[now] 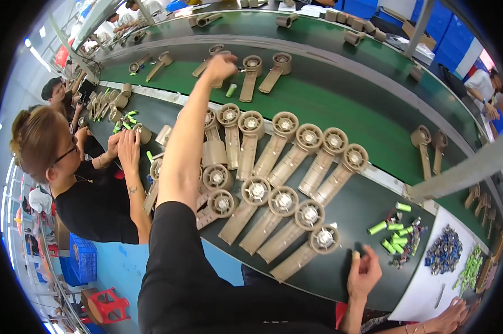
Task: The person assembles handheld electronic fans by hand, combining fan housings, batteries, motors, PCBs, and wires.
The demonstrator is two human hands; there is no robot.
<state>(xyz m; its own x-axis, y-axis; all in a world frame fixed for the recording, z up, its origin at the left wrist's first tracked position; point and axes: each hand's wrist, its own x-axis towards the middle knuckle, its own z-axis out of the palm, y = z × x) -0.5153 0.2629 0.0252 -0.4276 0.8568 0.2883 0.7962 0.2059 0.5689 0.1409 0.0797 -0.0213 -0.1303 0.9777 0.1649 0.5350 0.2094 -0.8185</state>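
My left hand (221,68) reaches across to the green conveyor belt (340,111), over beige handheld-fan housings. Most of its fingers are hidden or blurred, so I cannot tell whether it holds anything. Just to its right lie a fan housing (252,75) and another fan housing (276,71), with a green battery cell (231,90) close below the hand. My right hand (364,273) hovers by the near bench edge, fingers loosely bent and apart, holding nothing. Nearest to it is a fan housing (305,253) from the rows on the dark bench (340,222).
Green battery cells with wires (397,236) are heaped right of my right hand. Beyond them, a white sheet (429,289) carries a pile of small blue-and-silver parts (443,249). A co-worker (90,172) works at left; another person's hand (452,317) is at lower right. A metal post (457,170) rises beside the belt.
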